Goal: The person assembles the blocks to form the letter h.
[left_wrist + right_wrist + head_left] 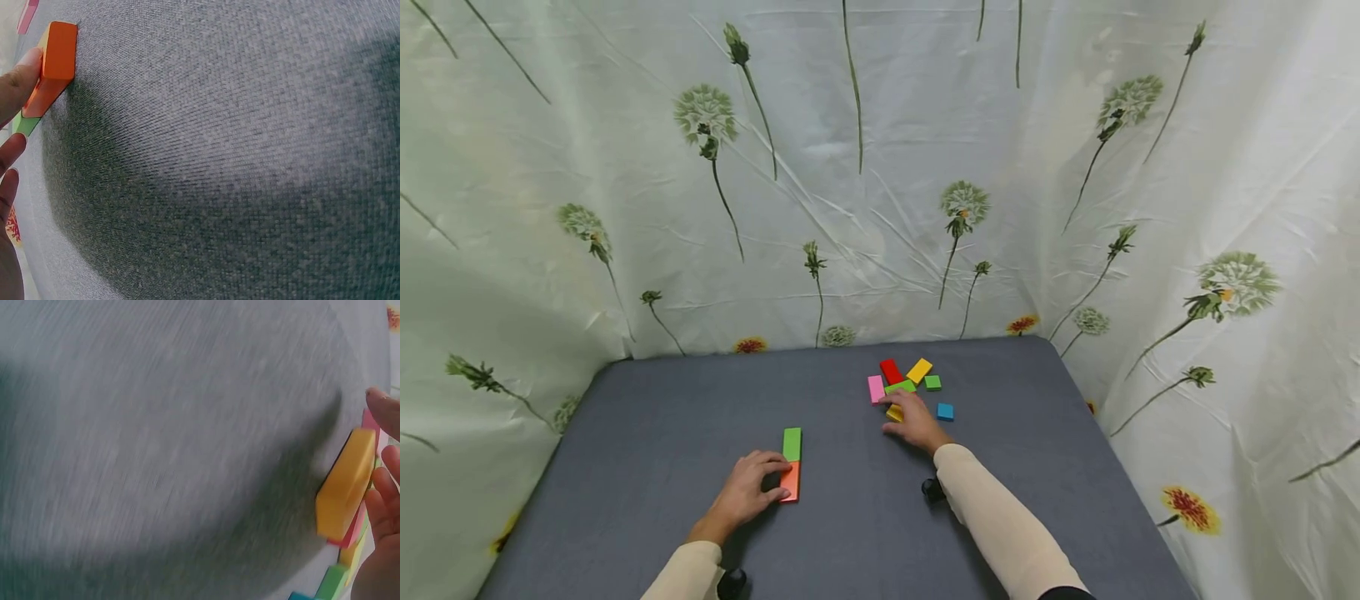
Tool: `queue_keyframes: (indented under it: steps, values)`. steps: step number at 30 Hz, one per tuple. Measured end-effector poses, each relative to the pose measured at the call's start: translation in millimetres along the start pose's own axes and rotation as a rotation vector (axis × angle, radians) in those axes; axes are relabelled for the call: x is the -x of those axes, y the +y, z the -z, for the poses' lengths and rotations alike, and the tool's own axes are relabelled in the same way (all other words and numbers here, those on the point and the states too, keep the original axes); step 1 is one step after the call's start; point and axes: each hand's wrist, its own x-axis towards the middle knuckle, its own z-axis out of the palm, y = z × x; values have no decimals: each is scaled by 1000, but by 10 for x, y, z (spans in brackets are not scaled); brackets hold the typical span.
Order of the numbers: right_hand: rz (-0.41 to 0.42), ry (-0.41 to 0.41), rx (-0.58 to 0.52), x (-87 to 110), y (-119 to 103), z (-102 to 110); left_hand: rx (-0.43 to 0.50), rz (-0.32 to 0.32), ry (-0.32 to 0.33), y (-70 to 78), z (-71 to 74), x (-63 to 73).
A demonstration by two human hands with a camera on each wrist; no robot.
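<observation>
On the grey table, an orange block (791,482) lies end to end with a green block (792,443), forming one straight strip. My left hand (747,492) is at the strip's left side, thumb and a fingertip resting at the orange block. In the left wrist view, the thumb touches the orange block (59,53) while the other fingers sit by the green one. My right hand (913,421) reaches over a loose group of blocks, thumb and fingers spread about a yellow block (895,412). The right wrist view has that yellow block (347,487) beside the fingers, partly in front of others.
Around the right hand lie a pink block (876,389), a red block (891,371), a light green block (901,387), a second yellow block (919,371), a small green block (933,382) and a blue block (945,412). A floral curtain (880,208) hangs behind the table.
</observation>
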Motion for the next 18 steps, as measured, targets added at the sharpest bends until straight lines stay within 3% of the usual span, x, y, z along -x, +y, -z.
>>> queue_keyframes:
  steps: [9,18]
  values:
    - [-72,-103,137,20,84,79,15,36,-9,24,-10,-12]
    - [-89,-222,145,-28,85,176,6,55,-23,31,-15,-13]
